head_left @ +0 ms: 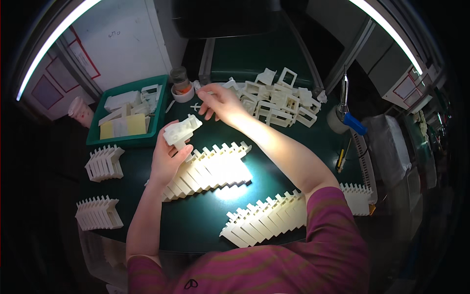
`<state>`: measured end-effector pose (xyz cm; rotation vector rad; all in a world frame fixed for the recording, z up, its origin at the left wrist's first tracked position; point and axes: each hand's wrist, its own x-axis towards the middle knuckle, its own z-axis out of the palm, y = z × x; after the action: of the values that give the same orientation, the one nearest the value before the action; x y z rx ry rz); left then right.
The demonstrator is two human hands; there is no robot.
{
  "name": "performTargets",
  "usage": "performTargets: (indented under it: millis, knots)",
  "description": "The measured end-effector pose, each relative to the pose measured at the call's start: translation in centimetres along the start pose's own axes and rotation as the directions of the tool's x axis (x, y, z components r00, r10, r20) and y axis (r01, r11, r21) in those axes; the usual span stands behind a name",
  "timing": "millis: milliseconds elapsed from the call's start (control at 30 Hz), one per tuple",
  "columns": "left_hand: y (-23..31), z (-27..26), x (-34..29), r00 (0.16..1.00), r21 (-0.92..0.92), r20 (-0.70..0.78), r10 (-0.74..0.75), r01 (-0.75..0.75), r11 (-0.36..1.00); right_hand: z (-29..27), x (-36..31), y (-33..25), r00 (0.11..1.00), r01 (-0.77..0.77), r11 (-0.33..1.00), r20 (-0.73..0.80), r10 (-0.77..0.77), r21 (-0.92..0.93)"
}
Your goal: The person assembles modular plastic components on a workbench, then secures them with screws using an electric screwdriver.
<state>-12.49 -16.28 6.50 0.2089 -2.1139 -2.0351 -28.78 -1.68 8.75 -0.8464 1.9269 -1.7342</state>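
Note:
My left hand (pixel 168 158) grips a white molded plastic part (pixel 182 131), raised above the bench with its blocky end up. My right hand (pixel 221 104) is farther off, beside a small white cup (pixel 183 95). Its fingers are curled in toward the thumb, and what lies between them, if anything, is too small to make out. A small white cross-shaped piece (pixel 195 107) lies just left of those fingers. Below the left hand's part, a slanted row of similar white plastic parts (pixel 210 171) stands close together on the green bench.
Loose white frame-like parts (pixel 279 100) are heaped at the back. A green tray (pixel 91 132) with white parts stands at left, near two short stacked rows (pixel 104 163). Another row (pixel 264 220) stands in front. A blue-handled tool (pixel 353 123) and a yellow cutter (pixel 340 159) are at right.

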Motion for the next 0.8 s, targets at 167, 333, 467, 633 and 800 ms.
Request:
performTargets:
  millis: [167,333,467,633,800]
  knots:
    - [1.2,1.7,-0.6,0.991,-0.100,0.005,-0.134,0.134,0.986,-5.6,1.8,5.3,0.934,-0.083,0.154,-0.131,-0.333,-0.985]
    - [0.5,1.4,-1.1,0.996,-0.106,0.007,-0.091,0.091,0.990,-4.4,2.7,5.2,0.981,-0.167,0.039,-0.170,-0.096,-0.985]
    - [0.2,2.0,-1.0,0.997,-0.109,0.012,-0.074,0.075,0.991,-4.0,3.4,6.3,0.976,-0.140,-0.067,-0.126,-0.179,-0.988]
    - [1.2,1.7,-2.1,0.995,-0.228,-0.090,-0.033,0.012,0.973,-3.6,1.1,3.3,0.950,-0.027,0.601,-0.208,-0.234,-0.799]
    - [0.8,3.4,-1.8,0.992,-0.411,-0.115,-0.046,-0.006,0.911,-0.1,-6.0,3.5,0.989,0.140,0.976,0.015,-0.145,0.168]
